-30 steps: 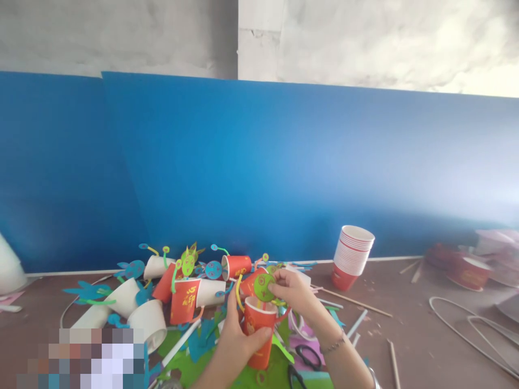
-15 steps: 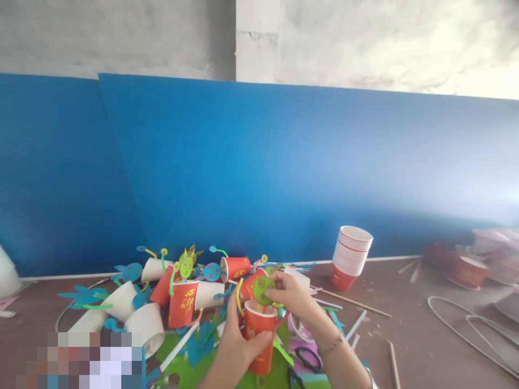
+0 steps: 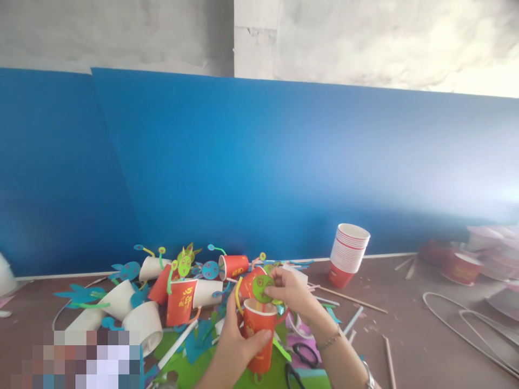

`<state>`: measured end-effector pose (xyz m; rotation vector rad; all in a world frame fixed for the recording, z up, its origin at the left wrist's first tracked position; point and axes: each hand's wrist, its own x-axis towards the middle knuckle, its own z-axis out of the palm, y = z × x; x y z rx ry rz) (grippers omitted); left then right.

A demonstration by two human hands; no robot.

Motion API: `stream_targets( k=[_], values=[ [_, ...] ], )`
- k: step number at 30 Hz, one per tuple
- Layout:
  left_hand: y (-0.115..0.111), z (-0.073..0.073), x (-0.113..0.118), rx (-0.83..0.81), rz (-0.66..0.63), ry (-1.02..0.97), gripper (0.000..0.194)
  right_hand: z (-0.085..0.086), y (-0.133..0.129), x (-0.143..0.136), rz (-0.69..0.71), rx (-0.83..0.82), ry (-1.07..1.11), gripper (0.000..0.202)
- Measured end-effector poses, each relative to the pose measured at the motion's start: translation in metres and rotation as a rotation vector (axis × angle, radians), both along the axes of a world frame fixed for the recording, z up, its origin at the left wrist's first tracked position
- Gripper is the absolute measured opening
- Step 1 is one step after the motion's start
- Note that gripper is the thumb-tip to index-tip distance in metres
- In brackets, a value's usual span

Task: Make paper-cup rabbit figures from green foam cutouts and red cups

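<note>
My left hand wraps round a red paper cup from its left side, thumb across the front. The cup stands upright over green sheets, with a yellow strip at its left rim and a reddish strip at its right. Between thumb and fingers, my right hand pinches a round green paper face just above the cup's mouth. A stick shows faintly inside the cup below the face. Black-handled scissors lie to the right of the cup, their blades hidden.
Several decorated cups and white cups lie heaped at left. A tall cup stack leans at the right near the blue panel. Sticks, a looped cable and red bowls occupy the right side.
The whole view has shifted slightly, so things sit a little further left and up. Both hands keep their holds on the cup and the green face.
</note>
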<state>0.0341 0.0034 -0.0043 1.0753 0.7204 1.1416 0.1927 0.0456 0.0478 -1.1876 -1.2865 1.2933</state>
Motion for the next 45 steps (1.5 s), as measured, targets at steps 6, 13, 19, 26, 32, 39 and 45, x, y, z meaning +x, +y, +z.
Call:
stream_targets(
  k=[6,13,19,26,32,39,45],
  values=[
    [0.002,-0.001,0.001,0.016,-0.007,-0.084,0.113,-0.001,-0.001,-0.002,0.022,-0.019,0.048,0.023],
    [0.001,-0.005,0.003,0.018,0.032,-0.09,0.109,-0.003,-0.002,-0.005,0.072,-0.001,0.053,0.036],
    [0.002,-0.005,0.003,0.046,0.034,-0.079,0.112,-0.002,-0.004,-0.009,0.029,0.05,0.024,0.034],
    [0.0,-0.006,0.005,0.055,0.068,-0.063,0.125,0.003,-0.005,-0.007,0.048,-0.02,-0.019,0.035],
    [-0.004,-0.001,0.007,0.029,0.016,-0.125,0.127,0.007,-0.01,-0.01,0.006,0.002,-0.048,0.036],
    [-0.001,-0.004,0.006,0.081,0.081,-0.049,0.126,0.002,-0.005,-0.001,0.038,0.002,-0.082,0.038],
    [0.0,-0.01,0.005,0.097,0.039,-0.052,0.124,0.0,-0.004,0.0,0.041,0.028,-0.039,0.041]
  ],
)
